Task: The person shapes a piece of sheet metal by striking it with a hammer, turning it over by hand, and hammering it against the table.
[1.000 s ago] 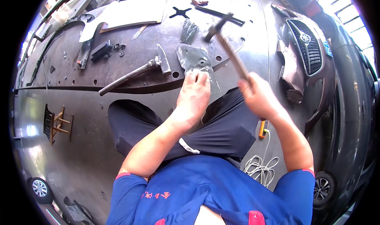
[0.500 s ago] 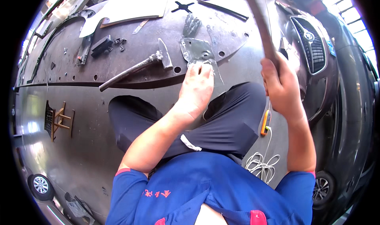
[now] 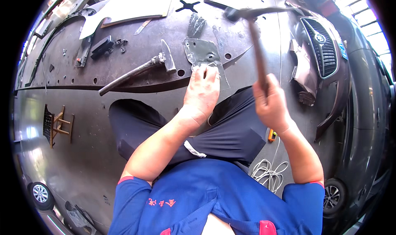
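Note:
My left hand (image 3: pixel 201 89) is closed on the near edge of a bent sheet-metal piece (image 3: pixel 201 50), dark grey with a small hole and worn edges, lying at the rim of a dark metal workbench (image 3: pixel 123 74). In my right hand (image 3: pixel 271 104) is the wooden handle of a hammer (image 3: pixel 257 49). Its dark head is raised beyond and to the right of the metal piece, apart from it, and slightly blurred. A second hammer (image 3: pixel 142 68) with a metal handle lies on the bench, left of my left hand.
A white panel (image 3: pixel 136 8), a black cross-shaped piece (image 3: pixel 188 5) and a dark block (image 3: pixel 102 46) lie on the bench. To the right stand a car bumper with grille (image 3: pixel 319 45) and a dark car (image 3: pixel 367 111). Coiled cable (image 3: pixel 268 174) and a small wooden stool (image 3: pixel 60 125) are on the floor.
My right hand has moved left and slightly down with the hammer, and its head has come down into fuller view. My left hand still grips the sheet-metal piece in nearly the same place.

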A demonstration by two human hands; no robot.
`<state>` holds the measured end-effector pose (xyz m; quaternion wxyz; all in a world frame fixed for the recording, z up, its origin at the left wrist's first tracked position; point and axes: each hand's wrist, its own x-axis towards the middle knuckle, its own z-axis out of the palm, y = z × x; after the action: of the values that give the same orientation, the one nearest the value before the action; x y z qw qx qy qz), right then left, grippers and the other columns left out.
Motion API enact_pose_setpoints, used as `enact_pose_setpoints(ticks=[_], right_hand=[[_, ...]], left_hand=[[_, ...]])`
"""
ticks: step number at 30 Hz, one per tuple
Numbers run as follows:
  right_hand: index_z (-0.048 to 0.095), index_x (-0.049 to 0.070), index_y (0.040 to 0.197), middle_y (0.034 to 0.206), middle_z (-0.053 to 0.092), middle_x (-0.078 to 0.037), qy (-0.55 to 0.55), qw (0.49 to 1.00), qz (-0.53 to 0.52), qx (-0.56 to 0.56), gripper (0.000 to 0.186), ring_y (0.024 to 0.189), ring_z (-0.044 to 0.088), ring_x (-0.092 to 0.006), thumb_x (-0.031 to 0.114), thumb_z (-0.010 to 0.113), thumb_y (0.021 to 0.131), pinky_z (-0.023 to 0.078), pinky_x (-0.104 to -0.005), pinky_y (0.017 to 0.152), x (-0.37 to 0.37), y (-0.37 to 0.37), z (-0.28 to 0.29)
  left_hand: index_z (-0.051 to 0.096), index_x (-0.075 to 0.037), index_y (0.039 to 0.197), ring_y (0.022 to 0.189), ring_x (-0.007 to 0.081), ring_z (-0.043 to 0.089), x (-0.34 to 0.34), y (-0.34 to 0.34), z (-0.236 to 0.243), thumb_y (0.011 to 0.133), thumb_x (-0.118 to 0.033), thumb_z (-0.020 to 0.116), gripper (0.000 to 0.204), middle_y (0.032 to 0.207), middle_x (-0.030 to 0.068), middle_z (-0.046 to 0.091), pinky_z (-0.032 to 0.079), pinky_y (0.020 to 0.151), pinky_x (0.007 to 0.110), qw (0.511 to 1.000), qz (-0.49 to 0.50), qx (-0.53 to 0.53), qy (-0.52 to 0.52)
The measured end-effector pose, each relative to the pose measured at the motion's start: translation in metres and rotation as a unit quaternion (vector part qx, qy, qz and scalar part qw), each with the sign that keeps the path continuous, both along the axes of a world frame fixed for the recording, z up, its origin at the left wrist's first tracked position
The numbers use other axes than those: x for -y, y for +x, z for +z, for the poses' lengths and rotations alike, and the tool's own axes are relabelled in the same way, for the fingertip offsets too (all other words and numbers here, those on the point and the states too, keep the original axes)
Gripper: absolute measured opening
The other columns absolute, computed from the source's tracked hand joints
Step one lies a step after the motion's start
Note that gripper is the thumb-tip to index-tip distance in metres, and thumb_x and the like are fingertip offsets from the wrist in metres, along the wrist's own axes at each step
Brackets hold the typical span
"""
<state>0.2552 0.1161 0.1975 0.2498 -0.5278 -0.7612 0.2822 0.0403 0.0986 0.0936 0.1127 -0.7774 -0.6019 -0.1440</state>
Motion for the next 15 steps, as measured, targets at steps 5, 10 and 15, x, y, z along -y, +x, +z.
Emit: enact_pose_setpoints(ticks=[5, 10, 15], right_hand=[[0.059, -0.001, 0.106, 0.081, 0.067, -0.022, -0.013, 0.998, 0.0, 0.065, 0.031, 0.073, 0.064, -0.0389, 0.03, 0.062, 0.11, 0.053, -0.0456, 0.072, -0.014, -0.009, 0.045], [0.056, 0.001, 0.108, 0.077, 0.065, -0.018, 0.04, 0.999, -0.019, -0.019, 0.023, 0.067, 0.061, -0.0291, 0.021, 0.066, 0.108, 0.052, -0.0413, 0.068, -0.003, 0.001, 0.003], [0.059, -0.002, 0.105, 0.083, 0.069, -0.028, -0.041, 0.99, -0.01, 0.132, 0.035, 0.077, 0.068, -0.0478, 0.033, 0.062, 0.11, 0.054, -0.0497, 0.074, -0.013, 0.0, 0.029]], left_hand=[[0.063, 0.004, 0.142, 0.127, 0.0321, 0.052, -0.001, -0.006, 0.003, 0.09, -0.012, 0.064, 0.055, 0.129, 0.0145, 0.058, 0.042, 0.12, 0.04, 1.0, 0.001, -0.02, -0.007], [0.063, 0.004, 0.141, 0.128, 0.0316, 0.051, -0.005, 0.001, 0.001, 0.089, -0.012, 0.064, 0.054, 0.13, 0.0141, 0.057, 0.041, 0.12, 0.04, 1.0, 0.008, -0.018, 0.0], [0.069, 0.0, 0.132, 0.128, 0.0325, 0.051, -0.006, -0.003, -0.01, 0.09, -0.015, 0.066, 0.044, 0.129, 0.0126, 0.055, 0.04, 0.119, 0.042, 0.999, 0.009, -0.036, -0.003]])
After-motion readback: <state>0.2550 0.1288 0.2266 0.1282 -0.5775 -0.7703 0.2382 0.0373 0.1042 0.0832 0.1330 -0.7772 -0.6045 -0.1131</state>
